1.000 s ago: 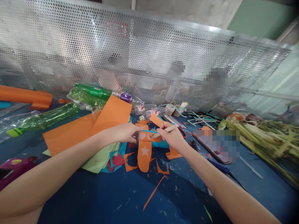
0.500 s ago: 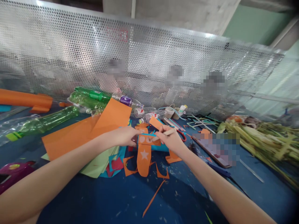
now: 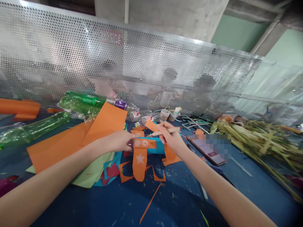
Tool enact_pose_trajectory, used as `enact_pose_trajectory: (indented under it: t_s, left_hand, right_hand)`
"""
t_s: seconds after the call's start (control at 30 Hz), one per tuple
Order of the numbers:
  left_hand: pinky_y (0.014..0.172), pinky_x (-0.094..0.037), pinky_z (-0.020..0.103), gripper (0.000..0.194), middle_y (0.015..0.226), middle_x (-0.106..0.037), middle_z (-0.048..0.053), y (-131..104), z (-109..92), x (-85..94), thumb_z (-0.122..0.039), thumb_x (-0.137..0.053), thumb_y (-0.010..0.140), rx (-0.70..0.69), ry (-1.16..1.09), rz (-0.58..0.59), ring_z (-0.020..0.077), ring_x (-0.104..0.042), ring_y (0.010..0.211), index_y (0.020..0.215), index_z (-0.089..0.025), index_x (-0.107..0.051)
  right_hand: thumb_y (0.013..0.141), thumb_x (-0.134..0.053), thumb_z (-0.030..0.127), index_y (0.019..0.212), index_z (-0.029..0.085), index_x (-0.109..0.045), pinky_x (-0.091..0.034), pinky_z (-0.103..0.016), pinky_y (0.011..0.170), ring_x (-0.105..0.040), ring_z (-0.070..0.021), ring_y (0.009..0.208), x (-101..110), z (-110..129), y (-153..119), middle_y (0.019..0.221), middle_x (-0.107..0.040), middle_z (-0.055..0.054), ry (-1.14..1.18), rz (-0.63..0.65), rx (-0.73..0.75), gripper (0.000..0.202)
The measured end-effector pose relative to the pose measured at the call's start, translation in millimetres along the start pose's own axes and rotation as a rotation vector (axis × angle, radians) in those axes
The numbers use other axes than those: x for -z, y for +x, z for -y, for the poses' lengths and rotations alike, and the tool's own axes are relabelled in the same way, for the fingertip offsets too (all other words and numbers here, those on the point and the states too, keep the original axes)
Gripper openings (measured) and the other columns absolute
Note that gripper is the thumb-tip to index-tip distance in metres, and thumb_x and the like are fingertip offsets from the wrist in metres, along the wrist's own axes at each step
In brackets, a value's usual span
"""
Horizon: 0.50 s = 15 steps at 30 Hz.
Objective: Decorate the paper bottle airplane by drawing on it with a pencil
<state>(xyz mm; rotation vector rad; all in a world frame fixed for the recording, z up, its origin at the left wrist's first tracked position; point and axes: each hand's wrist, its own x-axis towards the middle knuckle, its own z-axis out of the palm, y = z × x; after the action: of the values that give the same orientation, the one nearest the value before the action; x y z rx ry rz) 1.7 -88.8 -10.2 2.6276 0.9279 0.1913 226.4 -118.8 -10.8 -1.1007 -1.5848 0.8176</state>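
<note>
A paper model plane (image 3: pixel 160 145) with a blue tube body lies in the middle of the blue table. Its orange wing (image 3: pixel 139 165) bears a white star, and two white oval marks show on the orange strip (image 3: pixel 145 143) along the body. My left hand (image 3: pixel 121 141) grips the plane's left end between thumb and fingers. In my right hand (image 3: pixel 168 135) is a slim pale pen (image 3: pixel 174 130), held with its tip just above the strip and apart from it. The fingertips of that hand partly hide an orange paper piece (image 3: pixel 151 125) behind.
Orange sheets (image 3: pixel 106 121) and pale green paper (image 3: pixel 91 171) lie left, before green plastic bottles (image 3: pixel 35 126). Paper scraps (image 3: pixel 159 176) surround the plane. A phone (image 3: pixel 208 150) and dried husks (image 3: pixel 251 135) are at right. A perforated metal screen (image 3: pixel 146 53) stands behind, with people beyond.
My right hand has lifted the pen from the orange strip, uncovering the second white oval. My left hand keeps its grip. The whole view has shifted slightly to the right.
</note>
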Motion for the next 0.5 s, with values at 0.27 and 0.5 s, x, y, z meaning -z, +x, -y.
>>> enact_pose_trajectory:
  t_s: [0.27,0.5]
  left_hand:
    - [0.056,-0.036,0.022,0.04,0.083,-0.066,0.002,0,0,-0.7,-0.023,-0.063,0.075,0.048,0.053,0.014,0.0163,-0.06,0.068,0.115,-0.022,-0.058]
    - [0.056,-0.035,0.023,0.052,0.081,-0.066,0.003,3,8,-5.5,-0.023,-0.065,0.074,0.052,0.091,0.017,0.0179,-0.059,0.068,0.125,-0.023,-0.053]
  right_hand:
    - [0.078,-0.057,0.036,0.064,0.022,-0.039,-0.026,-0.022,0.041,-0.033,-0.0074,0.036,-9,-11,-2,0.039,-0.038,0.011,0.009,0.149,-0.034,0.027]
    - [0.079,-0.057,0.031,0.065,0.023,-0.036,-0.029,-0.022,0.042,-0.036,-0.0073,0.034,-10,-18,-1,0.036,-0.042,0.011,0.004,0.133,-0.042,0.026]
